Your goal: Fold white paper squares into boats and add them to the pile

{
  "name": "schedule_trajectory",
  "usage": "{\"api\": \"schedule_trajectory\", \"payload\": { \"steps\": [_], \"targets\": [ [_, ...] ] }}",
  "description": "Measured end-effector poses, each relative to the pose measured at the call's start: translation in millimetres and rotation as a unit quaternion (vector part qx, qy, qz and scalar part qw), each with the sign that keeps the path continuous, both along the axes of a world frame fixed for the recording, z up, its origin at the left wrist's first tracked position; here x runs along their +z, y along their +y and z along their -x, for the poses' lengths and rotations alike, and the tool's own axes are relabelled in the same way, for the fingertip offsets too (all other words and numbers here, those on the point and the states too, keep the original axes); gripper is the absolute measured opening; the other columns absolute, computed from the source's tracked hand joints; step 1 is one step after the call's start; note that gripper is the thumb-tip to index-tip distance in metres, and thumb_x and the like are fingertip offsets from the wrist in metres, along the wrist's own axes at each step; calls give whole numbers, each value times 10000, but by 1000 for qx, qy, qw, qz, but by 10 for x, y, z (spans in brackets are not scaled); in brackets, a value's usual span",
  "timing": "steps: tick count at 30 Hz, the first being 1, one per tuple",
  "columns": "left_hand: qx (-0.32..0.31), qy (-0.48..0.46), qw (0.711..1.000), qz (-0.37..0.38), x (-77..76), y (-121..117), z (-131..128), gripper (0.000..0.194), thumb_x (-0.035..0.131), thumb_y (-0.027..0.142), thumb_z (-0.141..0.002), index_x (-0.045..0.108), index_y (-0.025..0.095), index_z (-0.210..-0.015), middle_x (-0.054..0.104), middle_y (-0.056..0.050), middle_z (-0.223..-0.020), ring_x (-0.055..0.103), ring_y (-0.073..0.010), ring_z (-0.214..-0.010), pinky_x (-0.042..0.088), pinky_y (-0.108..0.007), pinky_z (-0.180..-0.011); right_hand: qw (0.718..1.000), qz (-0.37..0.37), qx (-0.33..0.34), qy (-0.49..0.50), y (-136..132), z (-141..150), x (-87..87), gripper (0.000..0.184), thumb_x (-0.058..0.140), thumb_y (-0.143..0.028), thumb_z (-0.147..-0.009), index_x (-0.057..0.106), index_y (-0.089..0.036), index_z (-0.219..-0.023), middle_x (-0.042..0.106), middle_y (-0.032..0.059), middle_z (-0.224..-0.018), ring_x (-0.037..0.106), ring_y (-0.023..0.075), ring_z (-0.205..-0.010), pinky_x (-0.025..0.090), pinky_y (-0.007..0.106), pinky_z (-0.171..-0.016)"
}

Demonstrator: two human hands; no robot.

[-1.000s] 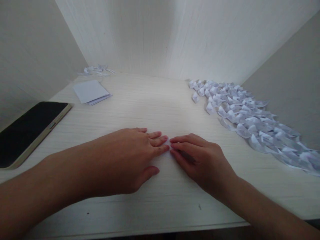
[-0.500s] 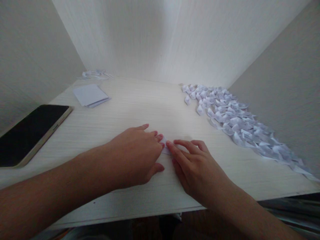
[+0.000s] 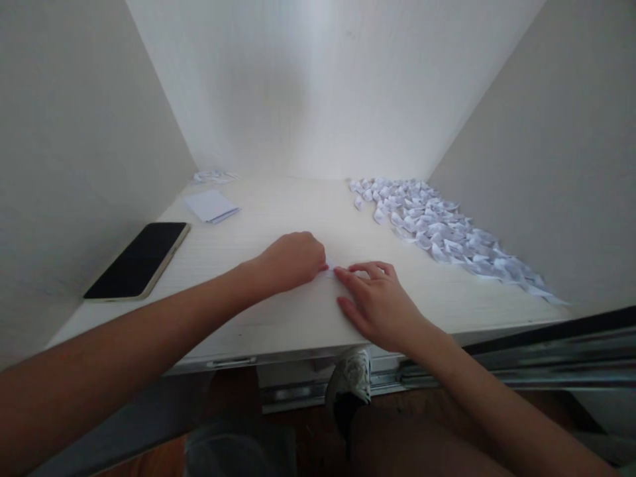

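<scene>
A small folded piece of white paper (image 3: 331,265) lies on the white tabletop between my two hands, mostly hidden under the fingers. My left hand (image 3: 297,260) is closed, its curled fingers pinching down at the paper's left end. Over the right part of the paper, my right hand (image 3: 373,299) rests an index fingertip. Its thumb is held apart on the table and the other fingers are bent forward, spread.
Many small folded paper pieces (image 3: 432,222) form a long pile along the right wall. At the left sit a smartphone (image 3: 136,262), a stack of paper squares (image 3: 209,204) and thin paper strips (image 3: 213,177). A shoe (image 3: 350,377) shows below the table's front edge.
The view has tilted downward, showing the shoe and floor. My left hand's fingers, stretched out before, are now curled in at the paper. The right fingertip stays on the paper.
</scene>
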State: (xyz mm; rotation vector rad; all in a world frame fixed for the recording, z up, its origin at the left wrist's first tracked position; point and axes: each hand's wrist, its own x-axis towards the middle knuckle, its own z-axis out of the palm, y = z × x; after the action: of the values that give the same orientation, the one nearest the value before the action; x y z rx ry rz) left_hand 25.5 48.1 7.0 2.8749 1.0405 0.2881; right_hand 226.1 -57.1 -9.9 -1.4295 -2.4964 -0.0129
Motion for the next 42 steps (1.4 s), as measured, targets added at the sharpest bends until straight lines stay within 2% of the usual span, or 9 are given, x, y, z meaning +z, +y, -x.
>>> {"api": "schedule_trajectory", "payload": {
  "steps": [4, 6, 11, 23, 26, 31, 35, 39, 42],
  "targets": [
    [44, -22, 987, 153, 165, 243, -171, 46, 815, 194, -672, 790, 178, -706, 747, -70, -673, 714, -256, -679, 557, -373, -716, 1000, -2, -2, -3, -4, -22, -10, 470, 505, -358, -982, 575, -122, -1382, 698, 192, -1226, 564, 323, -1231, 318, 512, -1050],
    [118, -44, 934, 335, 226, 361, -249, 171, 856, 118, -526, 752, 177, -648, 705, -33, -586, 671, -231, -555, 565, -362, -605, 1000, -1, -5, -4, -6, -25, -3, 459, 502, -366, -984, 583, -141, -1375, 686, 190, -1246, 563, 315, -1228, 313, 505, -1049],
    [145, -11, 897, 416, 289, 538, -403, 275, 857, 43, -357, 684, 164, -532, 693, -65, -561, 644, -228, -505, 567, -371, -487, 1000, -2, -2, -5, -15, -14, 17, 426, 496, -342, -988, 598, -161, -1360, 683, 174, -1250, 570, 294, -1219, 326, 474, -1039],
    [136, 14, 865, 482, 282, 489, -566, 379, 863, -11, -246, 644, 148, -512, 665, -41, -511, 648, -215, -483, 582, -347, -503, 999, -30, 3, 32, -19, -35, -26, 313, 582, -291, -951, 682, -205, -1234, 736, 118, -1131, 635, 258, -1117, 427, 378, -1003],
    [133, -40, 855, 500, 312, 417, -492, 393, 868, -1, -251, 684, 130, -573, 697, -73, -563, 662, -238, -501, 589, -376, -507, 991, -54, -51, 112, 9, -66, -48, 312, 613, -292, -937, 686, -181, -1219, 736, 134, -1162, 636, 262, -1143, 437, 392, -1038],
    [106, -291, 831, 463, 229, 209, -344, 321, 904, 184, -478, 660, 125, -679, 702, -52, -666, 694, -188, -655, 623, -357, -706, 883, -12, -212, 418, 176, -107, -101, 397, 707, -325, -879, 626, -149, -1225, 747, 141, -1132, 710, 214, -1008, 530, 379, -956],
    [101, -486, 774, 392, 12, 14, -249, 327, 835, 332, -684, 594, 168, -833, 693, -21, -801, 695, -147, -783, 616, -375, -850, 792, 111, -135, 584, 441, -2, -155, 478, 761, -245, -795, 578, -156, -1227, 755, 82, -968, 718, 157, -792, 580, 333, -794],
    [110, -538, 750, 369, -155, -32, -144, 399, 829, 365, -679, 582, 169, -924, 688, -10, -814, 700, -150, -749, 631, -338, -733, 779, 140, -83, 606, 778, 183, -152, 310, 700, -162, -791, 635, -156, -1094, 715, 4, -789, 667, 113, -651, 567, 275, -692],
    [106, -517, 783, 328, -209, 88, -33, 522, 859, 290, -624, 585, 171, -1053, 670, 19, -753, 674, -150, -683, 596, -255, -567, 794, 162, -41, 584, 1029, 255, -110, 264, 719, -140, -750, 698, -147, -1014, 658, -38, -659, 600, 101, -582, 520, 248, -634]
  ]
}}
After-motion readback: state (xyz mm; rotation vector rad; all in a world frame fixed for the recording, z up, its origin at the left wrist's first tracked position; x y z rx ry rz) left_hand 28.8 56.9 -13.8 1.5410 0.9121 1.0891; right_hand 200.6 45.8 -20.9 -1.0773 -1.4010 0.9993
